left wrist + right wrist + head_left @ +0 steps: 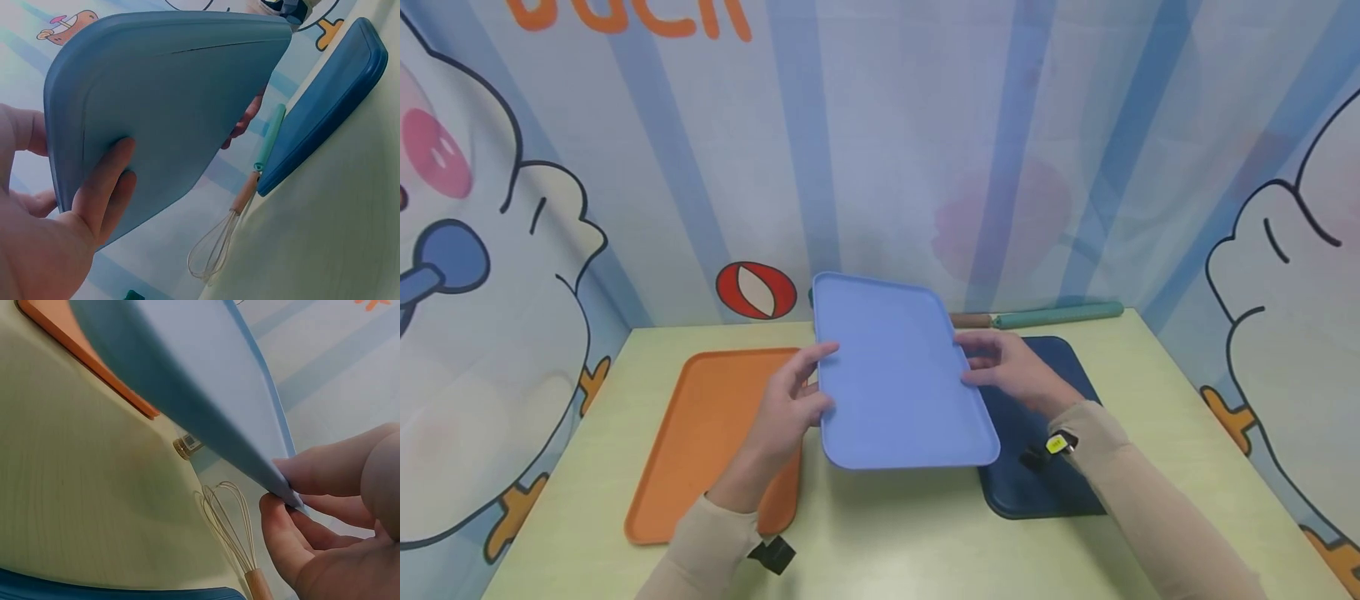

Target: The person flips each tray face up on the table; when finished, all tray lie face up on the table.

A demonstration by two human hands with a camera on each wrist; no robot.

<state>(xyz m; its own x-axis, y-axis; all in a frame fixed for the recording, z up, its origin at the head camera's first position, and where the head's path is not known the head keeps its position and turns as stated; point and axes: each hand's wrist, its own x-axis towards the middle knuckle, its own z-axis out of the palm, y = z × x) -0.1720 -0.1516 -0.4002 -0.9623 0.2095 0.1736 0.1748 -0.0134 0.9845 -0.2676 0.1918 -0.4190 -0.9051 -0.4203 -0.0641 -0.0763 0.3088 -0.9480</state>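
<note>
Both hands hold a light blue tray (pixel 898 375) above the table, its far edge tipped up. My left hand (pixel 786 408) grips its left rim, and in the left wrist view fingers (pixel 109 181) press on its underside. On the opposite rim, my right hand (pixel 1011 367) pinches the edge between thumb and fingers, as the right wrist view shows. An orange tray (pixel 722 433) lies on the table under the left forearm. A dark blue tray (pixel 1037 467) lies at the right, partly beneath the right arm.
Behind the trays lies a whisk (pixel 219 240) with a wooden handle, next to a teal rod (pixel 1060 316) along the table's back edge. A small jar (pixel 185 446) stands near that edge. A printed cloth (pixel 880 150) hangs behind the pale table (pixel 880 533).
</note>
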